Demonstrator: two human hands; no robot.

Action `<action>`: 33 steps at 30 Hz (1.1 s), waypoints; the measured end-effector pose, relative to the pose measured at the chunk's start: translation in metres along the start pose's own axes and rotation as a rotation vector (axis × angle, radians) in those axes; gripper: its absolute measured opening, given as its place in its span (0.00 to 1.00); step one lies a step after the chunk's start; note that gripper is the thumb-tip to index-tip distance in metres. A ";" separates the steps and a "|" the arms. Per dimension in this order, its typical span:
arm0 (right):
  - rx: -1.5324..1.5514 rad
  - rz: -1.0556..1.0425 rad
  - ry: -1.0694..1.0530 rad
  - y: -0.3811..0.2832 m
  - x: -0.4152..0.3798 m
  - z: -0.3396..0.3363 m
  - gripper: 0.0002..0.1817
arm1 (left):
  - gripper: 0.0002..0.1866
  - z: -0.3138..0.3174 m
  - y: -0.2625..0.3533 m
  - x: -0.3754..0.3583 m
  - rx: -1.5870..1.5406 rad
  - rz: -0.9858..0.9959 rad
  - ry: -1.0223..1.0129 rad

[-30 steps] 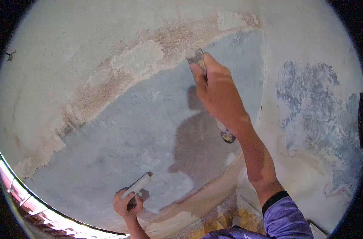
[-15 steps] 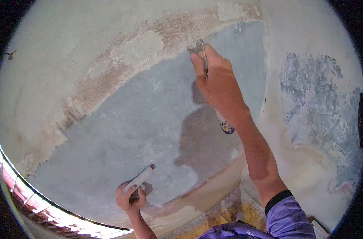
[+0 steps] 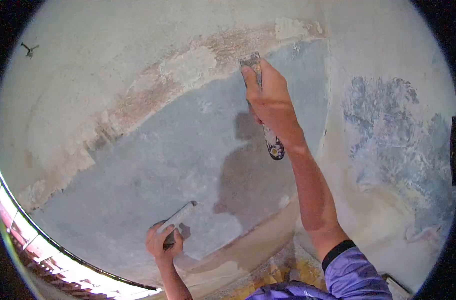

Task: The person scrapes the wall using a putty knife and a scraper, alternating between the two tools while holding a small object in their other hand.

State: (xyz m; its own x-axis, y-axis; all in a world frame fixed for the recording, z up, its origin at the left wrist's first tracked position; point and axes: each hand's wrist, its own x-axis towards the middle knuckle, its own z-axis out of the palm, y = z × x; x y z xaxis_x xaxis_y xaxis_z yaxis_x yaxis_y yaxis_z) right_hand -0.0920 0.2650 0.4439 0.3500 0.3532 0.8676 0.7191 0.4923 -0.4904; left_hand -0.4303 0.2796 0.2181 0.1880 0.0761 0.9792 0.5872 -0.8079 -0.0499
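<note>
My right hand (image 3: 272, 92) is closed around a putty-stained scraper (image 3: 275, 149). The scraper's blade end is against or just off the wall, at the upper border of a grey-blue patch (image 3: 188, 135); contact cannot be made out. Its speckled handle end sticks out below my palm. Lower left, my left hand (image 3: 163, 242) grips a long, pale-bladed trowel (image 3: 182, 214) by its dark grip, with the blade slanting up to the right in front of the grey patch. Part of each tool is hidden by my fingers.
A rough brownish band (image 3: 138, 100) with pale filler (image 3: 193, 65) runs above the grey patch. More blue-grey smears (image 3: 383, 115) mark the wall at right. A small dark fixture (image 3: 29, 50) juts out at upper left. Bright daylight and a dark railing (image 3: 53, 245) lie at lower left.
The view has shifted, so the wall appears lower and further right. My right hand has moved slightly left along the wall, and the scraper handle has swung left. The left hand keeps its hold.
</note>
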 end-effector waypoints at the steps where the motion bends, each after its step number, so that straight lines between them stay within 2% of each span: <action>1: 0.015 0.001 0.005 0.001 -0.004 0.001 0.13 | 0.12 -0.002 0.001 0.002 0.012 -0.001 -0.005; 4: 0.102 0.017 0.012 0.001 -0.017 0.002 0.14 | 0.12 -0.006 0.003 0.008 0.004 -0.009 -0.060; 7: 0.046 -0.047 0.039 0.009 0.004 0.008 0.13 | 0.11 -0.008 0.001 0.007 0.003 0.004 -0.154; 10: 0.033 -0.043 0.045 0.016 -0.001 0.010 0.13 | 0.11 -0.017 0.005 0.016 -0.052 -0.009 -0.151; 13: -0.003 -0.065 0.038 0.014 -0.016 0.005 0.13 | 0.12 -0.035 -0.002 0.034 -0.168 -0.034 -0.016; 18: 0.021 0.003 0.079 0.006 -0.008 0.013 0.13 | 0.18 -0.066 -0.040 0.064 -0.047 0.036 0.173; 22: -0.036 -0.037 0.086 0.005 -0.015 0.011 0.14 | 0.22 -0.071 -0.042 0.089 0.092 -0.085 0.331; 25: 0.109 0.109 0.014 -0.023 0.000 0.001 0.15 | 0.25 -0.063 -0.048 0.098 0.064 -0.163 0.393; 28: -0.084 0.046 0.010 -0.008 0.001 0.001 0.16 | 0.27 -0.059 -0.054 0.092 0.161 -0.110 0.367; 31: -0.121 -0.069 0.026 -0.004 -0.007 -0.004 0.17 | 0.29 -0.055 -0.051 0.096 0.079 -0.136 0.440; 33: -0.122 -0.008 -0.015 -0.016 0.006 -0.008 0.17 | 0.31 -0.055 -0.052 0.097 0.118 -0.116 0.420</action>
State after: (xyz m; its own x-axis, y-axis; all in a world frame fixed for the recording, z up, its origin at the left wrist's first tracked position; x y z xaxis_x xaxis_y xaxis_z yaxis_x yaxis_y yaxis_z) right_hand -0.0963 0.2528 0.4580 0.3356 0.3618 0.8697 0.7900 0.3948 -0.4691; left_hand -0.4856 0.2967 0.3266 -0.2057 -0.1009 0.9734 0.6760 -0.7339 0.0668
